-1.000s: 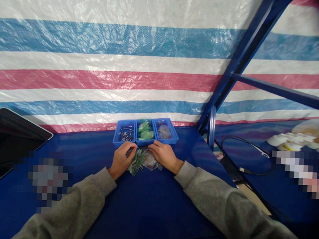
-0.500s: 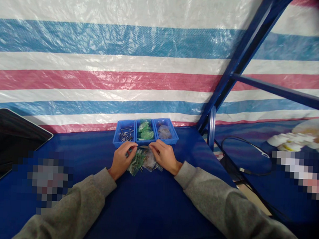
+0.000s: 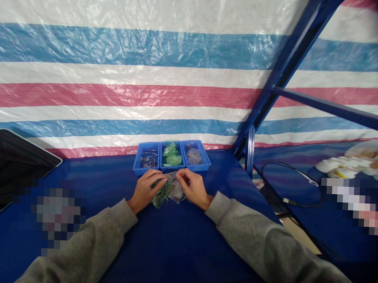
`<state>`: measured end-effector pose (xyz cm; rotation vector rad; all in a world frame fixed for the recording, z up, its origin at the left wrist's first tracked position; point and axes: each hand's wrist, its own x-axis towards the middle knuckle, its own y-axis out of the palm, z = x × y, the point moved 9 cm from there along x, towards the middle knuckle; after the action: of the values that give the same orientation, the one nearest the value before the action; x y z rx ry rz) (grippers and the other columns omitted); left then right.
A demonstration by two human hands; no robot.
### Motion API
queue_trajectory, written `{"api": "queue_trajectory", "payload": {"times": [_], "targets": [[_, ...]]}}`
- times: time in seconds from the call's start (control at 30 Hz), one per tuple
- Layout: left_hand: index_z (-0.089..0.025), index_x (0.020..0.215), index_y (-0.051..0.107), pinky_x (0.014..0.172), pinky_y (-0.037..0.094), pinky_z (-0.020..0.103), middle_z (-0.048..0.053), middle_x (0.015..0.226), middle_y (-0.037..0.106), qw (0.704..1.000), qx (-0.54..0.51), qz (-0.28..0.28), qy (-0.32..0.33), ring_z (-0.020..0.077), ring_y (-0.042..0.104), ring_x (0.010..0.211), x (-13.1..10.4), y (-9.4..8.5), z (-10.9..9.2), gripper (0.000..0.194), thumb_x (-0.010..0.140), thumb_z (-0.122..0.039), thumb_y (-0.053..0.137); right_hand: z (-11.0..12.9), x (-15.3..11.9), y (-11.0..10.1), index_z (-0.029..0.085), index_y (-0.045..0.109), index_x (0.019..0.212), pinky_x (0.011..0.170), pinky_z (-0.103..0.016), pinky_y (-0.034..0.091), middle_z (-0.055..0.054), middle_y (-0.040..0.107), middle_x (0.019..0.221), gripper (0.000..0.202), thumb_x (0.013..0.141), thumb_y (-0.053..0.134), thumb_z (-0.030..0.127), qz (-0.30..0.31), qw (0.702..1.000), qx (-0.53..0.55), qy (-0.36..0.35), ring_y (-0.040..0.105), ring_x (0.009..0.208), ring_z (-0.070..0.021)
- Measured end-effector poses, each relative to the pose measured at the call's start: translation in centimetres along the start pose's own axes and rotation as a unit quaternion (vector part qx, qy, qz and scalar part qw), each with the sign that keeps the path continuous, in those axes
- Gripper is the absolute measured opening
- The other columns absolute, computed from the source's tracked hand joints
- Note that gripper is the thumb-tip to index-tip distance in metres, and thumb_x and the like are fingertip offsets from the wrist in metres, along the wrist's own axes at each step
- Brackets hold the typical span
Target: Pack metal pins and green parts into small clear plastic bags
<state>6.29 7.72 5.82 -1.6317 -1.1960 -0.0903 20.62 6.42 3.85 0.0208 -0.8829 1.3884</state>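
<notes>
While far blue plastic bins (image 3: 171, 168) hold metal rods (image 3: 149, 161), green and clear packets (image 3: 172, 156), half-curled hands (image 3: 145, 190), grip unclear, flank mixed packets (image 3: 175, 192).

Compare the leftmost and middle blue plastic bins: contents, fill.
The leftmost blue plastic bin holds thin, loose metal pieces; the middle blue plastic bin holds a pile of crumpled green plastic. The leftmost bin looks sparsely filled; the middle bin looks fuller. Both are open-topped.

Upper frame filled by striped sheet (image 3: 118, 46), crossed at upper right by blue metal frame (image 3: 281, 76). Pale-rimmed dark panel (image 3: 15, 167) cut off at left edge. Black cable (image 3: 288, 201), white round items (image 3: 336, 164) seen at right; lower-left object (image 3: 57, 213) pixelated out.
</notes>
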Motion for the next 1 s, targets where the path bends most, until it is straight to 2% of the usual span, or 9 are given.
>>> {"api": "queue_trajectory", "payload": {"times": [0.2, 0.3, 0.47, 0.63, 0.8, 1.0], "targets": [[-0.018, 0.089, 0.063, 0.079, 0.047, 0.030, 0.006, 0.089, 0.063, 1.000, -0.007, 0.001, 0.021, 0.0158, 0.058, 0.085, -0.1, -0.1, -0.6, 0.012, 0.084, -0.022, 0.052, 1.3, -0.1, 0.4, 0.018, 0.058, 0.090, 0.061, -0.024, 0.041, -0.003, 0.056, 0.075, 0.017, 0.088, 0.044, 0.029, 0.038, 0.997, -0.014, -0.064, 0.052, 0.065, -0.0132], [-0.017, 0.088, 0.063, 0.074, 0.048, 0.030, 0.007, 0.086, 0.062, 0.997, -0.030, 0.025, 0.065, 0.0156, 0.057, 0.080, -0.5, 0.2, -1.6, 0.011, 0.083, -0.019, 0.053, 2.2, -0.5, 0.9, 0.018, 0.059, 0.089, 0.064, -0.024, 0.042, -0.004, 0.056, 0.078, 0.017, 0.087, 0.046, 0.028, 0.064, 0.990, -0.019, -0.125, 0.052, 0.069, -0.0137], [-0.015, 0.087, 0.062, 0.068, 0.047, 0.030, 0.007, 0.077, 0.062, 0.990, -0.043, 0.043, 0.128, 0.0153, 0.055, 0.074, -1.0, 0.5, -2.8, 0.010, 0.080, -0.015, 0.055, 2.5, -1.6, 1.6, 0.017, 0.059, 0.082, 0.057, -0.024, 0.039, -0.002, 0.053, 0.068, 0.013, 0.085, 0.049, 0.024, 0.069, 0.977, -0.032, -0.198, 0.049, 0.063, -0.0134], [-0.015, 0.087, 0.062, 0.068, 0.046, 0.028, 0.006, 0.077, 0.062, 0.992, -0.027, 0.026, 0.124, 0.0143, 0.054, 0.072, -1.0, 0.3, -2.7, 0.009, 0.081, -0.015, 0.055, 2.4, -1.5, 1.5, 0.017, 0.058, 0.083, 0.058, -0.025, 0.039, -0.003, 0.053, 0.069, 0.011, 0.085, 0.049, 0.023, 0.066, 0.979, -0.030, -0.191, 0.049, 0.064, -0.0138], [-0.015, 0.087, 0.062, 0.065, 0.045, 0.025, 0.005, 0.075, 0.061, 0.998, -0.017, 0.001, 0.060, 0.0125, 0.054, 0.069, -0.8, 0.0, -1.2, 0.011, 0.084, -0.019, 0.052, 2.2, -0.3, 1.2, 0.017, 0.058, 0.087, 0.063, -0.025, 0.041, -0.003, 0.054, 0.077, 0.013, 0.088, 0.048, 0.026, 0.076, 0.989, 0.004, -0.130, 0.050, 0.069, -0.0138], [-0.016, 0.088, 0.063, 0.066, 0.044, 0.024, 0.002, 0.074, 0.060, 1.000, 0.000, 0.017, -0.006, 0.0115, 0.055, 0.068, -0.5, 0.3, 0.0, 0.014, 0.085, -0.025, 0.051, 1.6, 0.1, 1.1, 0.017, 0.057, 0.081, 0.061, -0.024, 0.038, -0.001, 0.049, 0.072, 0.016, 0.090, 0.045, 0.025, 0.073, 0.993, 0.020, -0.096, 0.047, 0.065, -0.0120]]}}
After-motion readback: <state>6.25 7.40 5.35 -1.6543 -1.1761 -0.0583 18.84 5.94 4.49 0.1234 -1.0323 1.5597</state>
